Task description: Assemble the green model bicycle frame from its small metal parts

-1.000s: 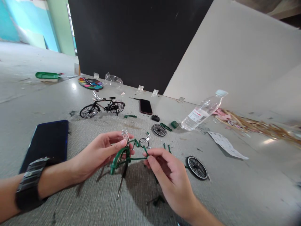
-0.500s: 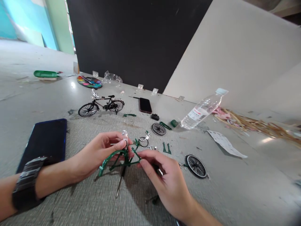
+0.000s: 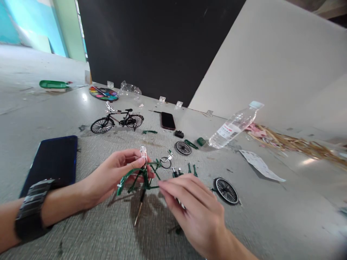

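Observation:
A small green bicycle frame (image 3: 145, 178) with a curved fender and a silvery rack is gripped between the thumb and fingers of my left hand (image 3: 116, 175). My right hand (image 3: 189, 204) pinches the frame's right end, its fingertips pressed together there. Under the frame, a thin screwdriver (image 3: 139, 210) lies on the grey surface. Just beyond my hands are a small ring (image 3: 165, 162) and a silver handlebar piece (image 3: 170, 156). Two green rods (image 3: 192, 169) stand out past my right hand, partly covered by it. A spoked wheel (image 3: 226, 191) lies to the right.
A black model bicycle (image 3: 118, 121) stands behind my left hand. Around lie a large phone (image 3: 51, 162), a smaller phone (image 3: 167, 120), another wheel (image 3: 183, 147), a tilted plastic bottle (image 3: 233, 126), a paper sheet (image 3: 260, 166) and a paint palette (image 3: 103, 93).
My right hand has turned over, its back now more toward the camera, and risen slightly, covering more of the green rods. The frame in my left hand has tilted a little.

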